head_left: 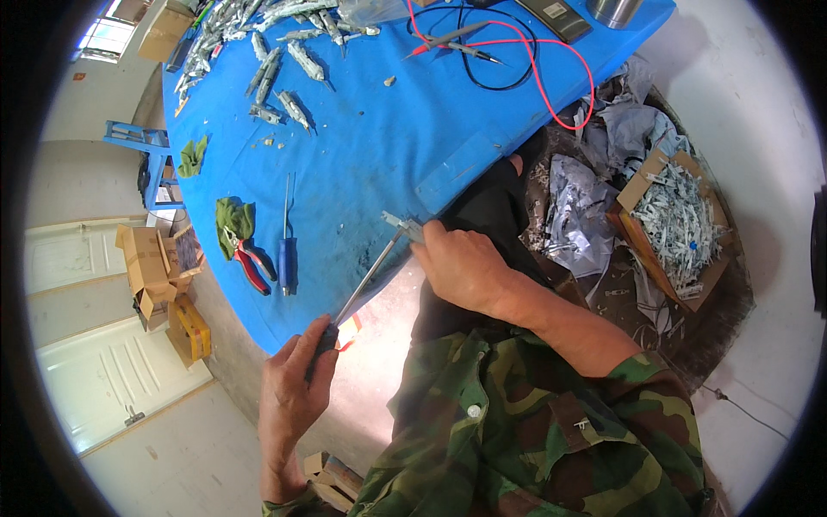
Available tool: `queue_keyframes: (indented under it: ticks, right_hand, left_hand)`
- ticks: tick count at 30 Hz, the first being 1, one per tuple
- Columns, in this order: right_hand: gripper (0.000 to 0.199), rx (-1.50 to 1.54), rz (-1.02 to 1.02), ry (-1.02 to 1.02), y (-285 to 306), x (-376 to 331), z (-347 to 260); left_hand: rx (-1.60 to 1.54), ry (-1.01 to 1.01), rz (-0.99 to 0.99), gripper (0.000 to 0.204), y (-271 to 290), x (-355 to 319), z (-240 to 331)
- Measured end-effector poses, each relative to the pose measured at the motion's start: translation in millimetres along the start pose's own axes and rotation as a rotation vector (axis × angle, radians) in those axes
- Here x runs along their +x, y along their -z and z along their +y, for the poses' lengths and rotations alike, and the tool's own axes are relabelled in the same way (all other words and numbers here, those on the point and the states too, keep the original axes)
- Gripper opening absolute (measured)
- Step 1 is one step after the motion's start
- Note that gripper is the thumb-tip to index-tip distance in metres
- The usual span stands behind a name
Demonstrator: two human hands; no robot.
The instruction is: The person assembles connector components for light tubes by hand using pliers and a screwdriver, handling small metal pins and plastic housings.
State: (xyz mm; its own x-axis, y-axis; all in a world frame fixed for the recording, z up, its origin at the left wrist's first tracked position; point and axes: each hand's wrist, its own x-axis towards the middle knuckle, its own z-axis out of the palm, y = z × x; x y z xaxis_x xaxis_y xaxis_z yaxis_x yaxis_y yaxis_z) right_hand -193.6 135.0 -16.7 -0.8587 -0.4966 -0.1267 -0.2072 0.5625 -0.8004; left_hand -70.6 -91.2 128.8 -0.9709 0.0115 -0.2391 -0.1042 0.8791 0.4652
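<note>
My left hand is closed around the dark handle of a screwdriver. Its long metal shaft slants up to the right, and the tip meets a small grey, elongated part. That part is pinched in the fingers of my right hand, just over the near edge of the blue-covered table; my fingers hide one end of it. To the left on the cloth lie a second screwdriver with a blue handle and red-handled pliers, whose jaws rest by a green rag.
Many similar grey parts are heaped at the far left of the table. Red and black test leads lie far right, near a metal cup. An open cardboard box of pale pieces stands low at right, beside plastic bags.
</note>
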Motion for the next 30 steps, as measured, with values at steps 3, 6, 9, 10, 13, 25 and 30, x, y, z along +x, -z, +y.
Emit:
queue_keyframes:
  ticks: [3,6,9,10,13,25,30]
  right_hand:
    - [0.030,-0.035,0.026,0.012,-1.7,-0.6,-0.8]
    - [0.030,-0.061,0.050,0.025,-3.3,-0.7,0.1]
    - [0.030,-0.080,0.061,0.039,-6.0,-0.4,0.4]
    - [0.030,-0.085,0.067,0.044,-6.2,-0.5,0.3]
    - [0.030,-0.074,0.051,0.007,-4.6,-0.3,-2.4]
    - [0.035,0.202,0.110,-0.016,-11.6,2.1,11.1]
    - [0.034,0.202,0.103,0.009,-10.1,2.1,12.7]
  left_hand:
    - [0.156,-0.017,-0.013,0.045,5.9,1.0,8.6]
    - [0.363,-0.091,0.001,0.046,9.2,1.2,18.2]
    - [0.539,-0.188,0.045,0.047,9.3,-0.2,20.5]
    - [0.592,-0.225,0.063,0.048,10.0,0.1,21.3]
    - [0.533,-0.193,0.036,0.044,14.7,2.6,25.1]
    - [-0.061,0.085,-0.016,0.036,6.4,-2.2,6.5]
    - [0.022,-0.011,0.012,0.039,4.5,0.0,6.2]
